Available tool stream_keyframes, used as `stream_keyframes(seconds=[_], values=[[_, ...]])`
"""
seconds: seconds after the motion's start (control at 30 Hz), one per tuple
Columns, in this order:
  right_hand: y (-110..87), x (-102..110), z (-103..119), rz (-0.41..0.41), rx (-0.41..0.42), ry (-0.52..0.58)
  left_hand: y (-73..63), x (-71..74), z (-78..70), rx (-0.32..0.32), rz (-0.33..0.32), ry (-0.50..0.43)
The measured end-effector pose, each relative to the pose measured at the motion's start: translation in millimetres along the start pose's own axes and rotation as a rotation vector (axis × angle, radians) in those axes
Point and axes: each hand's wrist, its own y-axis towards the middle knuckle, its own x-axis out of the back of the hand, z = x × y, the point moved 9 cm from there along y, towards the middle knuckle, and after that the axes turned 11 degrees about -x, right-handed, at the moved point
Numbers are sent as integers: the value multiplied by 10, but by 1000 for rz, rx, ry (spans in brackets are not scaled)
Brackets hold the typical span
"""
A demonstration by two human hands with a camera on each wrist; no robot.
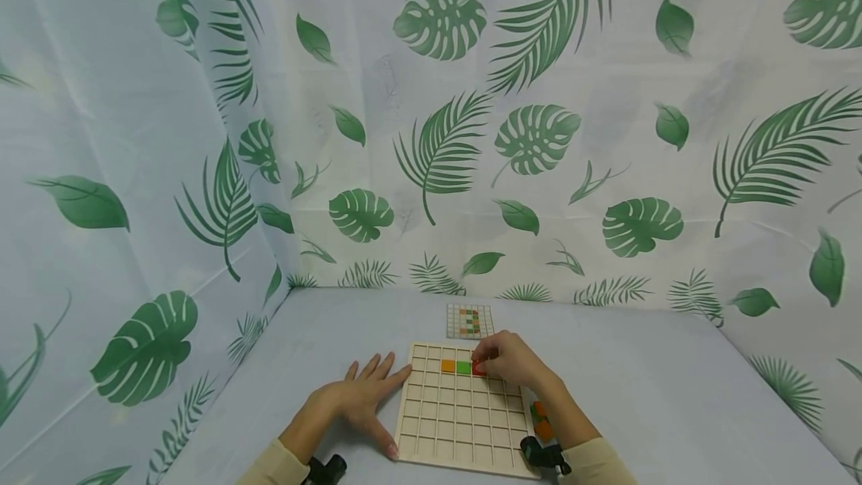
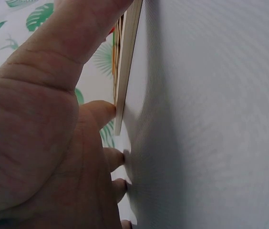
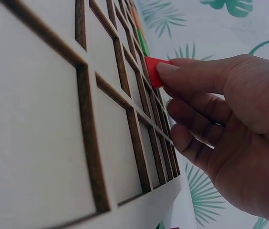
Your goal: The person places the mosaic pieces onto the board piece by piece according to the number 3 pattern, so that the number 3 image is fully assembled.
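Note:
A wooden grid board [image 1: 447, 425] lies on the table, with an orange square tile [image 1: 447, 366] and a green square tile [image 1: 463, 367] side by side in its second row. Just right of the green one, my right hand [image 1: 513, 359] pinches a red square tile [image 3: 153, 71] between thumb and forefinger, at the cell. In the right wrist view the red tile sits partly tilted against the grid; whether it lies fully inside the cell I cannot tell. My left hand [image 1: 367, 397] is spread along the board's left edge, thumb and forefinger touching it.
Behind the board lies a small pattern card [image 1: 469, 322] printed with a grid of coloured squares. Loose orange and green tiles [image 1: 542, 425] are piled beside the board's right edge, close to the right forearm. A leaf-patterned curtain [image 1: 431, 171] rises behind the white table [image 1: 646, 395].

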Motion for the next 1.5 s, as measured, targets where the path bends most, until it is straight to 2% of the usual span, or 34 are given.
stream_keyframes(seconds=[0.3, 1.0, 1.27, 1.5], values=[[-2, 15, 33, -27, 16, -29, 15, -7, 39, 2, 5, -11], [-19, -24, 43, -2, 17, -66, 1, -1, 8, 2, 10, -8], [-54, 7, 74, -2, 52, -62, -8, 9, 2, -11, -11, -36], [-64, 153, 49, -82, 10, -63, -7, -7, 15, -14, -10, -41]])
